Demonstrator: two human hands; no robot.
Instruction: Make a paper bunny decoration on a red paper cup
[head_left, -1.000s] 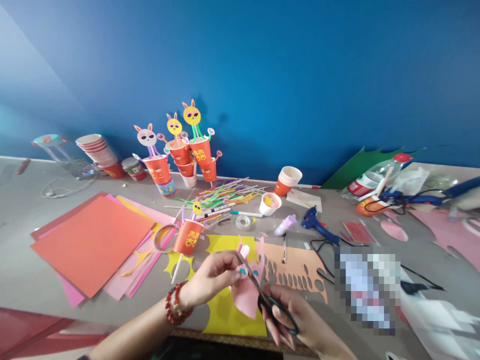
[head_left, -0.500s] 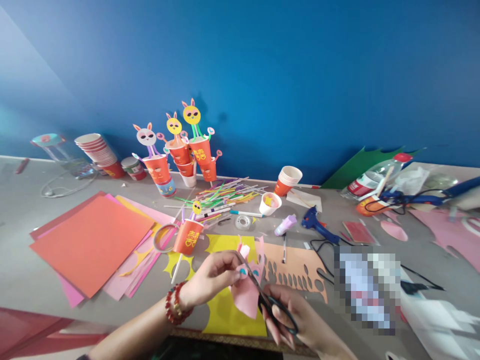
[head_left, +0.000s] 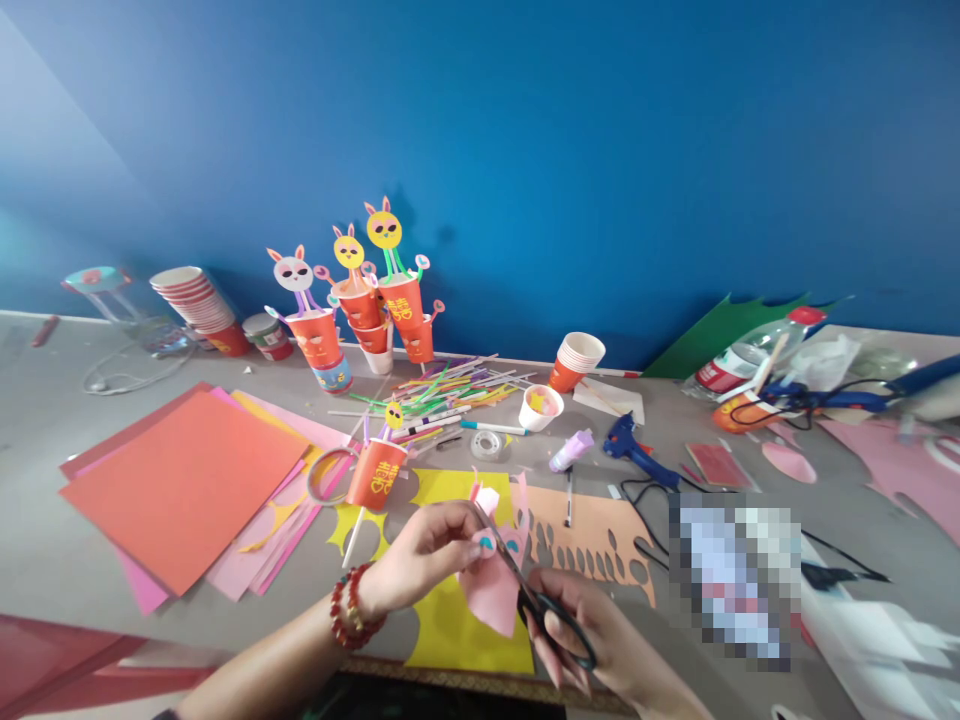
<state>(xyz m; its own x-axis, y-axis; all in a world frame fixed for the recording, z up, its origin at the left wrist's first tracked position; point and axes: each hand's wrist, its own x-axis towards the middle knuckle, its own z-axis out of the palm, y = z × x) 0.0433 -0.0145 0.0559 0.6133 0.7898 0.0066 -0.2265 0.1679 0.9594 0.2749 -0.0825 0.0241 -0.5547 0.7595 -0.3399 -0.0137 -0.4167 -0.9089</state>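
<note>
Orange cups [head_left: 405, 302] hold bunny-faced straws [head_left: 384, 232]; fingers of left hand [head_left: 427, 550] pinch pink paper [head_left: 489, 598], those of right hand [head_left: 609, 652] grip scissors [head_left: 519, 582].

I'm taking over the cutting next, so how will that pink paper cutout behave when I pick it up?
Probably light: the left hand holds the pink paper cutout by a pinch alone. Likely bendy, not limp, since its narrow ears stand up unsupported. Those ears may tear easily near the scissors in the right hand.

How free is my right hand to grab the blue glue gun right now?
Probably not yet: the right hand is closed around the scissors. The glue gun itself lies uncovered, farther out to the right.
</note>
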